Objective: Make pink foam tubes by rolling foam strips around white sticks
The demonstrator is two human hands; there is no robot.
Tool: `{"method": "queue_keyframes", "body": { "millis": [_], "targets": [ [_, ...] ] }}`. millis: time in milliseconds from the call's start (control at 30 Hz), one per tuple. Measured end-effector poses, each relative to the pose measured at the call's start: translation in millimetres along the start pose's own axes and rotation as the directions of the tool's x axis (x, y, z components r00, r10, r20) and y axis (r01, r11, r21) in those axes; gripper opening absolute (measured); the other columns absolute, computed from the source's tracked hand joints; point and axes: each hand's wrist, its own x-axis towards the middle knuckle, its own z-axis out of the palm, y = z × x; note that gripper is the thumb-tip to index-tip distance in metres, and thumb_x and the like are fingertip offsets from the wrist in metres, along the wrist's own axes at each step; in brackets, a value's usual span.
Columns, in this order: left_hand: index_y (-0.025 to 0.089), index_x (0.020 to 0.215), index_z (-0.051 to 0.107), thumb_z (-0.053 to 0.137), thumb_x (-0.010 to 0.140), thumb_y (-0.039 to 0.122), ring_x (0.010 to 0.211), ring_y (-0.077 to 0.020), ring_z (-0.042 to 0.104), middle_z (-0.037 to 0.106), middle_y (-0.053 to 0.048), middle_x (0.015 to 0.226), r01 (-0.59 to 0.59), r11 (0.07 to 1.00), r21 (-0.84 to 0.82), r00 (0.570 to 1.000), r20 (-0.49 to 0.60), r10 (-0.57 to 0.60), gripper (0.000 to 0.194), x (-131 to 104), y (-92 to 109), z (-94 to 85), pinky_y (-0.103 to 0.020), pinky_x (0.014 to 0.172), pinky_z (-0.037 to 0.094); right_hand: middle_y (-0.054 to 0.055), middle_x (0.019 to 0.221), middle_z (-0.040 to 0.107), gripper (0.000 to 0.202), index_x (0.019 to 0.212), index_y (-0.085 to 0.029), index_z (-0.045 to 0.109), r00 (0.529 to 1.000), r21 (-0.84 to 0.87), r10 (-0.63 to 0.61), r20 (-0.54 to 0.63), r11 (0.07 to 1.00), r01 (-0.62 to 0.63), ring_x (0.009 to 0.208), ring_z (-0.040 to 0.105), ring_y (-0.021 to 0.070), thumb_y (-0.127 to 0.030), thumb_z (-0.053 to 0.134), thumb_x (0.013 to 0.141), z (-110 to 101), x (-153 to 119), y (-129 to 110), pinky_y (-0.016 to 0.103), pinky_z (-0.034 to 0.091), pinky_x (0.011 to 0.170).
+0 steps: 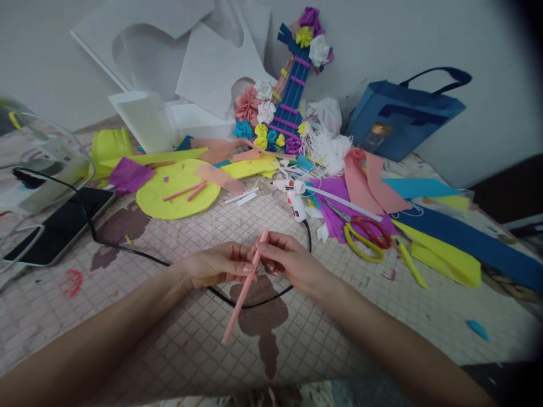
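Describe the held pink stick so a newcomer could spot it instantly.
Over the grid-patterned table, the left hand and right hand are close together. Slanting between them is a slim pink stick, handheld while its pink lookalikes lie on the yellow disc.

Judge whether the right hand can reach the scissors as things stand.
Probably yes: the scissors lie beyond the right hand, handles uncovered, though its hold on the pink roll may need releasing first.

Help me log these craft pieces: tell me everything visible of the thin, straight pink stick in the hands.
The thin, straight pink stick looks like rolled paper, matte and evenly coloured. It slants above the pale grid-patterned tabletop, far end toward the right. The bare left hand and right hand pinch its farther half; the nearer end is free.
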Motion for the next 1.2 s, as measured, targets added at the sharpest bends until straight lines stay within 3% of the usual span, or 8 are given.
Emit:
{"method": "queue_keyframes", "body": {
  "millis": [133,300,400,500,667,900,1000,1200],
  "targets": [
    [0.013,0.074,0.07,0.08,0.062,0.024,0.061,-0.0084,0.059,0.069,-0.001,0.069,0.046,0.998,0.044,0.999,0.01,-0.047,0.019,-1.1,-0.9,-1.7,-0.018,0.06,0.044,-0.008,0.048,0.041,0.026,0.067,-0.017,0.059,0.993,0.057,0.004,-0.114,0.998,0.002,0.043,0.034,0.0047,-0.04,0.069,0.072,-6.7,5.1,-2.5,0.019,0.024,0.039],
    [0.013,0.074,0.071,0.081,0.062,0.024,0.061,-0.0077,0.06,0.07,-0.001,0.068,0.068,0.995,0.069,0.998,0.006,-0.069,0.02,-2.5,0.0,-1.8,-0.016,0.061,0.046,-0.005,0.057,0.048,0.034,0.071,-0.016,0.061,0.973,0.163,0.001,-0.229,0.986,0.037,0.047,0.04,0.0054,-0.05,0.068,0.07,-16.3,10.1,-3.4,0.017,0.028,0.039],
    [0.012,0.074,0.071,0.081,0.061,0.025,0.06,-0.0077,0.06,0.07,-0.002,0.068,0.047,0.997,0.062,0.999,0.007,-0.047,0.021,-2.5,-0.2,-2.7,-0.016,0.061,0.046,-0.003,0.057,0.048,0.047,0.077,-0.015,0.065,0.99,0.194,0.043,-0.138,0.981,-0.016,0.045,0.042,0.0064,-0.062,0.058,0.073,-15.7,8.7,-3.8,0.018,0.03,0.037],
    [0.012,0.074,0.07,0.081,0.062,0.024,0.062,-0.0083,0.061,0.07,-0.001,0.069,0.027,0.999,0.043,1.0,0.01,-0.028,0.02,-2.3,-0.7,-3.5,-0.017,0.062,0.046,-0.004,0.055,0.046,0.042,0.079,-0.015,0.066,0.999,0.134,0.022,-0.029,0.991,-0.018,0.044,0.041,0.0059,-0.057,0.06,0.075,-10.5,4.5,-5.0,0.018,0.03,0.038],
    [0.013,0.075,0.07,0.079,0.065,0.023,0.061,-0.0078,0.059,0.069,-0.002,0.071,0.037,0.998,0.048,0.999,0.007,-0.038,0.017,-2.1,-0.4,-3.5,-0.017,0.061,0.046,-0.006,0.051,0.045,0.024,0.071,-0.016,0.064,0.997,0.079,-0.023,-0.073,0.996,0.029,0.043,0.039,0.0046,-0.039,0.072,0.071,-6.9,2.5,-3.8,0.017,0.028,0.038],
    [0.012,0.077,0.069,0.078,0.066,0.021,0.064,-0.0084,0.059,0.068,-0.002,0.072,0.039,0.998,0.041,0.999,0.005,-0.04,0.016,-2.4,0.6,-1.2,-0.019,0.063,0.046,-0.003,0.059,0.049,0.032,0.079,-0.015,0.068,0.993,0.081,-0.04,-0.109,0.995,0.049,0.047,0.042,0.0051,-0.047,0.064,0.076,-8.6,5.2,-1.5,0.018,0.033,0.04],
    [0.012,0.079,0.069,0.077,0.067,0.02,0.066,-0.0088,0.06,0.068,-0.002,0.072,-0.066,0.996,-0.052,0.993,-0.098,0.061,0.017,-1.0,2.0,-0.2,-0.019,0.066,0.046,-0.002,0.068,0.054,0.039,0.089,-0.018,0.064,0.996,0.082,-0.039,-0.085,0.996,0.046,0.05,0.046,0.0065,-0.055,0.058,0.079,-5.0,2.8,-0.8,0.019,0.037,0.042],
    [0.011,0.077,0.067,0.078,0.067,0.021,0.068,-0.0115,0.062,0.068,-0.003,0.072,-0.27,0.96,-0.079,0.94,-0.237,0.245,0.018,2.8,4.2,-4.6,-0.023,0.069,0.047,-0.003,0.058,0.05,0.037,0.07,-0.017,0.054,0.997,-0.163,-0.061,-0.039,0.985,0.054,0.051,0.047,0.0079,-0.053,0.057,0.08,5.0,-4.3,4.2,0.019,0.038,0.044]
  ]
}}
